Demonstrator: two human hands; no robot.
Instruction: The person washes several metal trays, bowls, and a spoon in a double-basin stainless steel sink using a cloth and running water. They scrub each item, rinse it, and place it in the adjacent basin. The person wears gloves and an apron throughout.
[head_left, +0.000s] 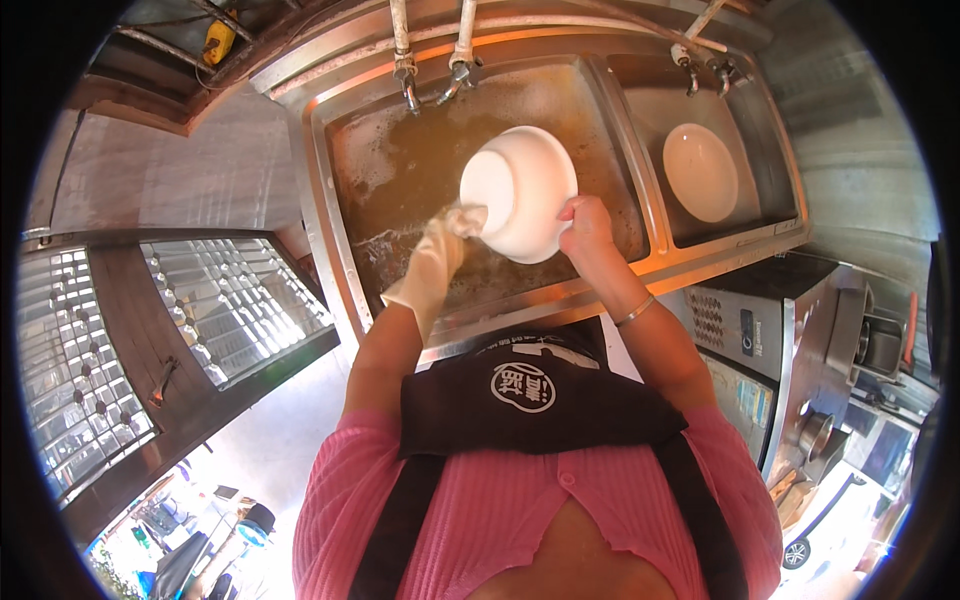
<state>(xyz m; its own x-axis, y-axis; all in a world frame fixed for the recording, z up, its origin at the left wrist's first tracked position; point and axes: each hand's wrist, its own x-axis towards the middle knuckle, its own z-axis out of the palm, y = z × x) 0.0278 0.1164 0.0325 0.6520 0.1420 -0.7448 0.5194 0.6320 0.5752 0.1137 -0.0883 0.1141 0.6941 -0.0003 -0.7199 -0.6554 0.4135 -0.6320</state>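
A large white bowl (536, 199) is tilted on its side above the murky water of the big steel sink basin (630, 150), its round foot turned to the left. My right hand (585, 225), bare and with a bangle at the wrist, grips the bowl's rim. On my left hand (450, 244) is a pale rubber glove; it touches the bowl's outside near the foot, and its fingertips are partly blurred. Another white bowl (700, 173) rests in the smaller basin at the right.
Metal taps (409, 86) hang over the large basin, with more taps (691, 75) over the small one. A steel appliance (739, 330) stands below the sink at right. Barred windows (232, 300) are at left, and a yellow object (219, 39) lies at upper left.
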